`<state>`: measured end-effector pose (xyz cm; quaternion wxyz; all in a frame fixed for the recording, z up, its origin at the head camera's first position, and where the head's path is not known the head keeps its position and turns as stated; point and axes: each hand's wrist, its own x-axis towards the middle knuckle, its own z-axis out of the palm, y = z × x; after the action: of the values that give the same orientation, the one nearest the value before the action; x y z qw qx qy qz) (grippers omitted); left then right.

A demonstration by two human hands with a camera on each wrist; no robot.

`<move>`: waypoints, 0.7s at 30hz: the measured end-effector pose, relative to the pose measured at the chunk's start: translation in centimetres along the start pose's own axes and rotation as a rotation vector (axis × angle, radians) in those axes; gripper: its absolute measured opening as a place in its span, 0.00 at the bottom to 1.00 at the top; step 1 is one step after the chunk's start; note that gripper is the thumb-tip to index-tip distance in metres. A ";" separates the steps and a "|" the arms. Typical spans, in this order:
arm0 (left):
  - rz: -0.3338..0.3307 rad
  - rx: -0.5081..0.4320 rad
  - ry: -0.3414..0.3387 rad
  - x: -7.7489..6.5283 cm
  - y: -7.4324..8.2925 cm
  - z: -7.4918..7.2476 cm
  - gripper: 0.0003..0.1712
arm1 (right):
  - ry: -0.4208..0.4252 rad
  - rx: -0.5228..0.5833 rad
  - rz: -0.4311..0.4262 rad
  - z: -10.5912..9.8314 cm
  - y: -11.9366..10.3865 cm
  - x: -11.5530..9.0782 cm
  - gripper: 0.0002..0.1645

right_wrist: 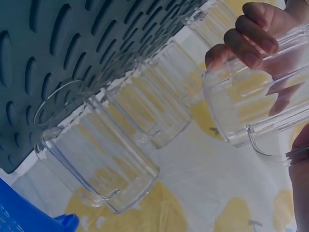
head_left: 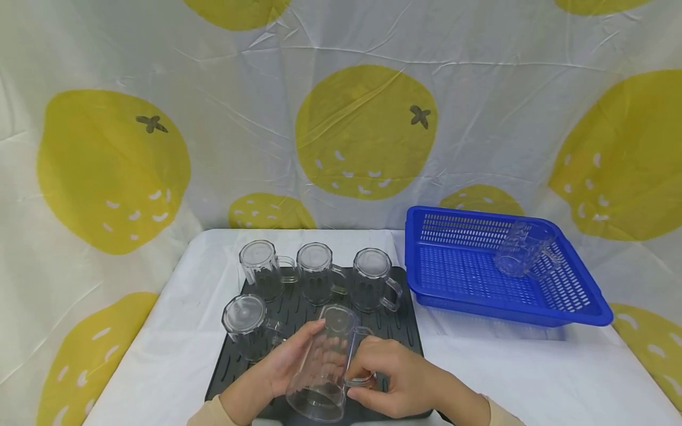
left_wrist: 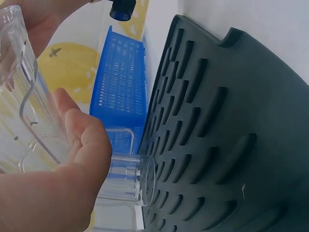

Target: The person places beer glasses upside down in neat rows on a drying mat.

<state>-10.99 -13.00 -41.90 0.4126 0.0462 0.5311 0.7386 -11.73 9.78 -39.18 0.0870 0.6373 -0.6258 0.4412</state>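
Both hands hold a clear glass mug (head_left: 322, 376) over the front of the dark drying mat (head_left: 229, 370). It is tilted, its far end raised. My left hand (head_left: 282, 361) wraps the mug's body, thumb on the near left side and fingers seen through the glass. On the right, my right hand (head_left: 391, 373) grips the handle, which is partly hidden by the fingers. Through the right wrist view, the left fingers (right_wrist: 248, 41) curl over the mug (right_wrist: 231, 106). Another mug (head_left: 247, 325) stands on the mat just beyond the left hand.
Three more mugs stand in a row at the mat's back: left (head_left: 266, 275), middle (head_left: 315, 275) and right (head_left: 371, 281). A blue plastic basket (head_left: 490, 313) sits at the right on the white tablecloth (head_left: 154, 355), with one clear mug (head_left: 519, 248) lying inside. Behind hangs a lemon-print curtain (head_left: 240, 118).
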 end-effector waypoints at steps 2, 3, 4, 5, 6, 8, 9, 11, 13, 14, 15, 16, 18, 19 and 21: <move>0.022 -0.008 0.009 -0.1 0.0 0.0 0.52 | -0.006 -0.030 -0.017 0.0 -0.2 0.1 0.01; 0.039 -0.015 0.013 -0.2 -0.1 -0.1 0.51 | -0.009 -0.048 -0.022 0.0 -0.2 0.2 0.02; 0.056 -0.020 0.018 -0.3 -0.1 -0.1 0.49 | -0.011 -0.063 -0.027 0.0 -0.4 0.3 0.02; 0.072 -0.031 0.018 -0.3 -0.1 -0.2 0.46 | -0.012 -0.075 -0.030 -0.1 -0.4 0.3 0.02; 0.089 -0.049 0.019 -0.4 -0.1 -0.2 0.43 | -0.011 -0.088 -0.032 -0.1 -0.6 0.4 0.03; 0.126 -0.063 0.009 -0.5 -0.1 -0.3 0.37 | -0.005 -0.112 -0.034 -0.2 -0.7 0.5 0.04; 0.150 -0.065 0.004 -0.5 -0.1 -0.4 0.35 | 0.000 -0.119 -0.039 -0.3 -0.8 0.6 0.04; 0.192 -0.049 0.000 -0.6 0.0 -0.5 0.33 | 0.019 -0.123 -0.037 -0.5 -0.9 0.7 0.03; 0.232 -0.023 0.010 -0.7 0.1 -0.6 0.33 | 0.045 -0.119 -0.030 -0.7 -1.0 0.7 0.03; 0.250 -0.011 0.013 -0.8 0.2 -0.6 0.33 | 0.062 -0.114 -0.025 -0.8 -1.1 0.6 0.03; 0.268 -0.003 0.016 -0.9 0.3 -0.7 0.34 | 0.080 -0.111 -0.016 -1.0 -1.1 0.6 0.04; 0.281 0.002 0.010 -0.9 0.4 -0.7 0.35 | 0.099 -0.108 -0.005 -1.1 -1.1 0.5 0.05; 0.309 0.010 0.004 -1.1 0.5 -0.7 0.37 | 0.139 -0.103 0.021 -1.3 -1.0 0.2 0.07; 0.324 0.021 -0.003 -1.2 0.6 -0.7 0.38 | 0.160 -0.099 0.033 -1.4 -0.9 0.1 0.08; 0.358 0.049 -0.012 -1.3 0.6 -0.7 0.41 | 0.201 -0.087 0.058 -1.6 -0.8 -0.1 0.11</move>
<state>-10.83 -14.49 -41.22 0.2762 0.1545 0.5299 0.7868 -11.72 11.10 -37.95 0.1640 0.5670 -0.6508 0.4776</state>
